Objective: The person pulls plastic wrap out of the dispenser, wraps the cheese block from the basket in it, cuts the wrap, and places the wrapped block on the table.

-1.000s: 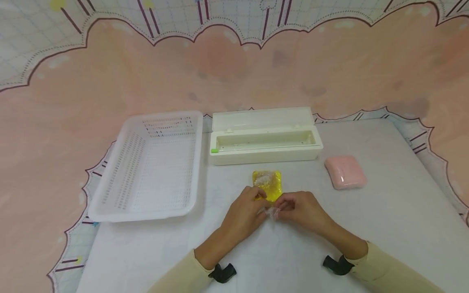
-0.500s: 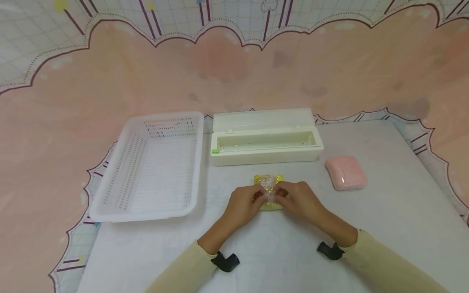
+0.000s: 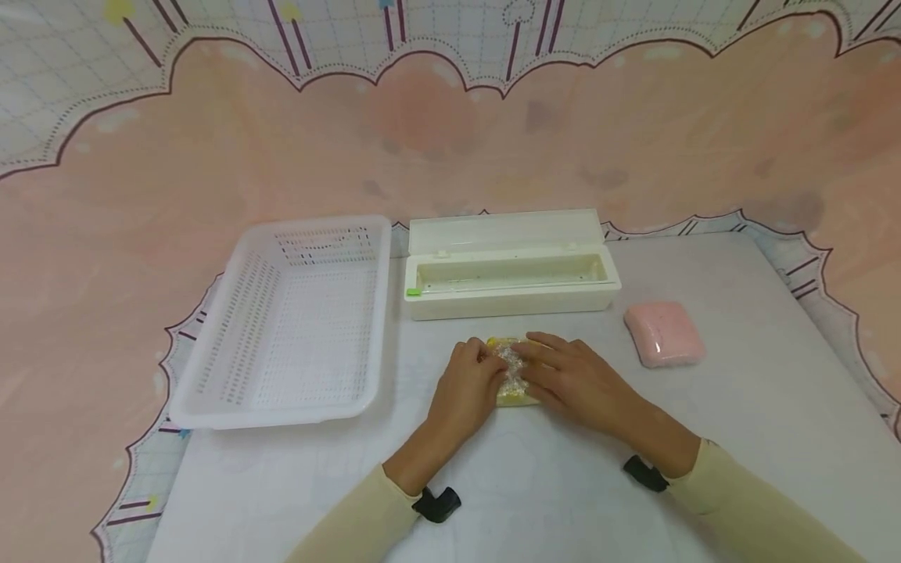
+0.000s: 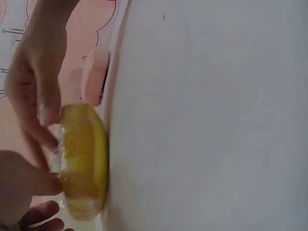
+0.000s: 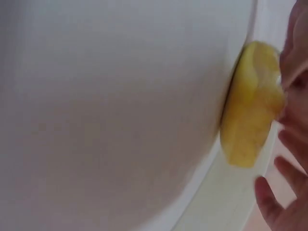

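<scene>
A yellow soap bar (image 3: pixel 517 399) lies on the white table, with crinkled clear plastic film (image 3: pixel 512 367) gathered over its top. At its left side my left hand (image 3: pixel 464 387) is bent, thumb and fingertips pinching at the film. My right hand (image 3: pixel 580 383) lies over the bar's right part, its fingers spread and touching the wrapped top. In the right wrist view, the fingers of the right hand (image 5: pixel 288 192) are loosely extended beside the soap bar (image 5: pixel 250 106). The left wrist view shows the left thumb (image 4: pixel 43 183) against the film.
Behind the hands stands a long white box (image 3: pixel 514 303) with its lid raised and a green slider at one end. A white perforated basket (image 3: pixel 281 407) is on the left. A pink wrapped soap bar (image 3: pixel 664 335) lies on the right.
Both hands have moved from the bar's near edge up onto it, folding the film over its top. The right hand has since let go of its pinch and spread its fingers.
</scene>
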Tool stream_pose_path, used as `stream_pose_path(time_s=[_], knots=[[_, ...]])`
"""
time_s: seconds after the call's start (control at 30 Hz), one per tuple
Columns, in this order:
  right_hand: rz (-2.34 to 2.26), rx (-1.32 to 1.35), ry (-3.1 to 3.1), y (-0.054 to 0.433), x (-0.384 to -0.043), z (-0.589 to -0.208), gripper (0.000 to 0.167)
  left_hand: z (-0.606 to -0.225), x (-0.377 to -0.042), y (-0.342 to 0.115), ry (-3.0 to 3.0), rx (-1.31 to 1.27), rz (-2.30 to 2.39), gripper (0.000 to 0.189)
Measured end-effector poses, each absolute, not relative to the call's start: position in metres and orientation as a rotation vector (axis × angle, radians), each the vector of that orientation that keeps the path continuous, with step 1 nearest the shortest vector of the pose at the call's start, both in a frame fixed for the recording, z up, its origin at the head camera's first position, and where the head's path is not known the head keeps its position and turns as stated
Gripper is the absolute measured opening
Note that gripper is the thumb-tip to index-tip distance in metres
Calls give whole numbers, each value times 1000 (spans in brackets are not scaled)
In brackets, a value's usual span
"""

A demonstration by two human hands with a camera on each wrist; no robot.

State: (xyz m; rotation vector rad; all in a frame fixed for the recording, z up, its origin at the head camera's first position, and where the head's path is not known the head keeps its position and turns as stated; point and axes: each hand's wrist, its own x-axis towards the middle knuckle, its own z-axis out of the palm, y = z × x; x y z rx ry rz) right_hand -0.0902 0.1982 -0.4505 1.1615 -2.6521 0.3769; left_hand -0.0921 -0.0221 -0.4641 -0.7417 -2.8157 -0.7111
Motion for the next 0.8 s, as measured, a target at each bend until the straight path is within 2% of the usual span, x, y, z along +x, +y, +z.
stream_pose_path(time_s=[0.13,0.27,0.33,0.53,0.73,0.8], knots=[[256,1285,-2683,206,-92,-450,42,-457,-89,-32,-2838,-973,-382,22],[253,1335,-2697,210,-93,-451,61,-452,-87,-43,-2892,-1189,-283,48],[227,1349,-2699,211,-92,-452,65,-452,-87,-47,-2911,-1247,-258,55],[129,1365,-2691,212,-91,-454,61,-453,-92,-55,-2897,-1285,-245,56],[154,1393,-2703,211,-91,-451,59,-456,-99,-56,-2946,-1264,-249,82],[141,1415,-2723,210,-92,-450,60,-459,-101,-56,-2955,-1263,-247,86]])
